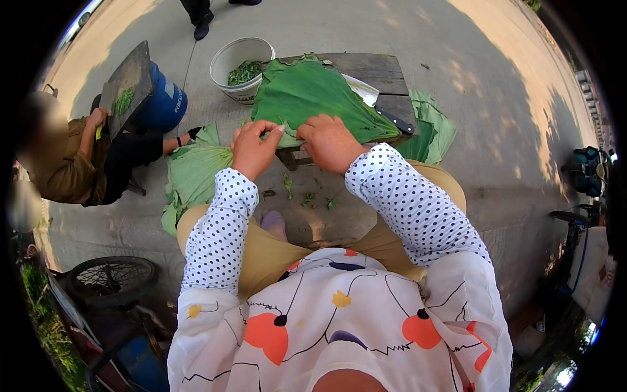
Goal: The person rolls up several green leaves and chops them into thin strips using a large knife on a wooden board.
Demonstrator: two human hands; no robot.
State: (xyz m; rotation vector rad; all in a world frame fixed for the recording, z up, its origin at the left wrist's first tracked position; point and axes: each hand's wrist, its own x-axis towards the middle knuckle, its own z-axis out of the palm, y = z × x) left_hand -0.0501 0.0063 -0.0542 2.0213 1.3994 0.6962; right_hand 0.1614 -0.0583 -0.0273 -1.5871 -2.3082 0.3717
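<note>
A large green leaf (312,95) lies folded over a low wooden bench in front of me. At its near edge my left hand (253,149) is closed, thumb and forefinger pinching the leaf's rim. My right hand (332,144) is curled on the same edge a little to the right, its fingertips partly hidden. A paler strip of leaf shows between the two hands. On the bench's right side lies a knife (394,121) with a black handle and a broad blade, partly under the leaf.
Behind the bench stands a white bucket (225,57) with chopped greens (245,72). More leaves hang at the left (192,166) and right (439,134). A seated person (72,157) works at a board (124,81) beside a blue drum (168,98). Leaf scraps (309,198) lie near my feet.
</note>
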